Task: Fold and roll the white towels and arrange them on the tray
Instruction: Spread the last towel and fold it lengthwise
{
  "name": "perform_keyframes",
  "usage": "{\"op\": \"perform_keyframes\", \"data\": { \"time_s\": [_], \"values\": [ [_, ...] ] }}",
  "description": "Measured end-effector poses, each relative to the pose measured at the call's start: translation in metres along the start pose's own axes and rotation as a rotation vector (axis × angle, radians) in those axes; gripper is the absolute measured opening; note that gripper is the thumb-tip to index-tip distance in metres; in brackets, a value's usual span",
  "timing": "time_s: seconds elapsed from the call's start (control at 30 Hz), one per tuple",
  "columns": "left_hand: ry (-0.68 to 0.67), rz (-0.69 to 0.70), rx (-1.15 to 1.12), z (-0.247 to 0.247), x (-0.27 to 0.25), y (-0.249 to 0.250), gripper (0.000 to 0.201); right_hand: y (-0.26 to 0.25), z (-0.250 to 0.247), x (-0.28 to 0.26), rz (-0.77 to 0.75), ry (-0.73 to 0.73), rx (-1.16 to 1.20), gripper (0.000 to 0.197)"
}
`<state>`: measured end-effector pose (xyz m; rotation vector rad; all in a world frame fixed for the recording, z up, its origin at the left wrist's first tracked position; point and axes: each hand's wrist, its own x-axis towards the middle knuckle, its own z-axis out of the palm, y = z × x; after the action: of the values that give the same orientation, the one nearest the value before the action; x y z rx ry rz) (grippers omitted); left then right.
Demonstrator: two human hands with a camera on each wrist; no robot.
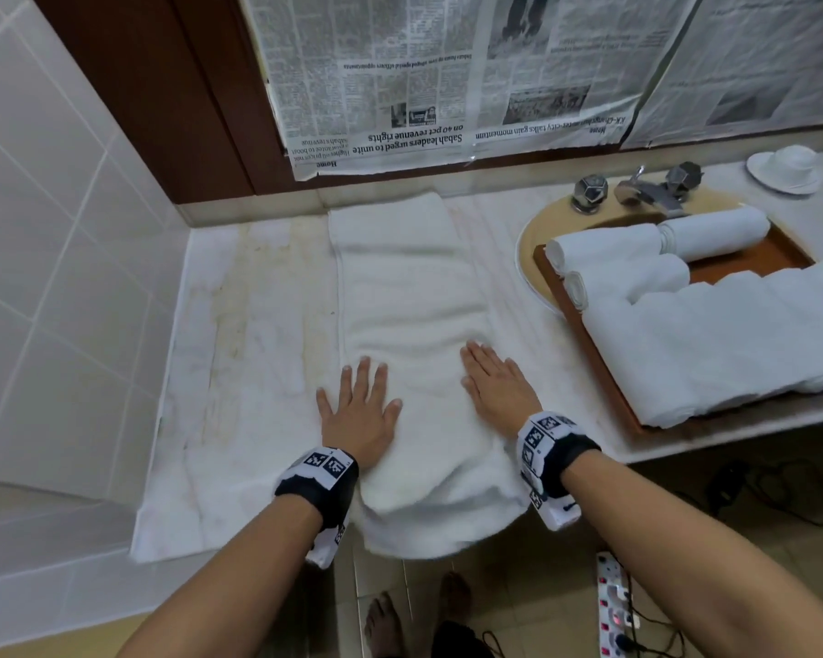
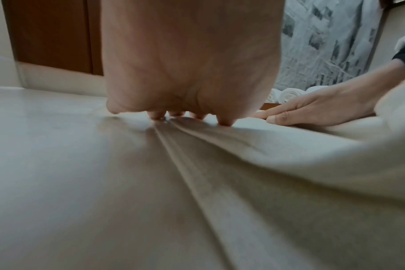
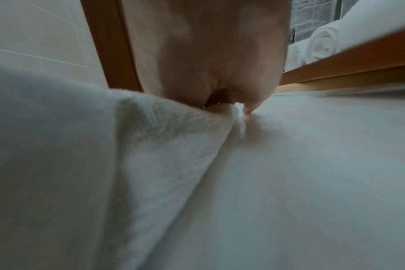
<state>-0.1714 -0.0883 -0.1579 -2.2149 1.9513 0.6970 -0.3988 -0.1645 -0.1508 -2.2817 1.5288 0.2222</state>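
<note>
A long white towel (image 1: 407, 296), folded into a narrow strip, lies on the marble counter (image 1: 238, 325) and hangs over the front edge. My left hand (image 1: 359, 406) lies flat on its left side with straight, spread fingers. My right hand (image 1: 495, 379) lies flat along its right edge, fingers straight and together. In the left wrist view the left hand (image 2: 187, 69) presses the towel (image 2: 254, 164) with the right hand (image 2: 317, 111) beside it. On the right stands a wooden tray (image 1: 751, 258) with three rolled towels (image 1: 713, 230) and a stack of folded towels (image 1: 732, 344).
The tray rests over a sink with a chrome tap (image 1: 647, 190). A white upturned cup on a saucer (image 1: 787, 168) stands at the back right. Newspaper (image 1: 447, 73) covers the mirror behind. Tiled wall on the left. A power strip (image 1: 614, 605) and cables lie on the floor.
</note>
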Motion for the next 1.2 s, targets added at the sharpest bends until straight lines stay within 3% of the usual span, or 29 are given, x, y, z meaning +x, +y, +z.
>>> {"op": "perform_keyframes", "data": {
  "time_s": [0.23,0.37,0.5,0.57,0.67,0.87,1.0,1.1,1.2],
  "values": [
    [0.007,-0.075,-0.015,-0.025,0.055,0.003,0.062,0.018,-0.032,0.067,-0.078,-0.059,0.004,0.055],
    [0.069,-0.073,-0.050,-0.037,0.073,-0.001,0.064,0.024,-0.046,0.089,-0.142,0.018,0.145,0.056],
    [0.328,0.059,-0.250,-0.032,0.051,-0.007,0.057,0.034,-0.054,0.055,-0.184,0.275,0.400,0.041],
    [0.389,0.179,-0.354,-0.026,0.024,-0.003,0.058,0.036,-0.049,0.020,-0.181,0.250,0.471,0.028],
    [0.342,0.197,-0.453,-0.019,-0.010,0.008,0.054,0.039,-0.033,-0.026,-0.109,0.034,0.453,0.025],
    [0.211,0.185,-0.508,0.000,-0.033,0.004,0.031,0.040,-0.022,-0.057,-0.025,-0.049,0.605,0.039],
    [0.143,0.217,-0.542,0.003,-0.045,-0.004,0.042,0.039,-0.020,-0.068,-0.011,-0.129,0.659,0.032],
    [0.115,0.238,-0.562,0.004,-0.053,-0.006,0.042,0.034,-0.015,-0.080,0.015,-0.117,0.568,0.015],
    [0.093,0.231,-0.575,0.001,-0.059,-0.006,0.033,0.029,-0.013,-0.097,-0.018,0.030,0.513,0.007]
  ]
}}
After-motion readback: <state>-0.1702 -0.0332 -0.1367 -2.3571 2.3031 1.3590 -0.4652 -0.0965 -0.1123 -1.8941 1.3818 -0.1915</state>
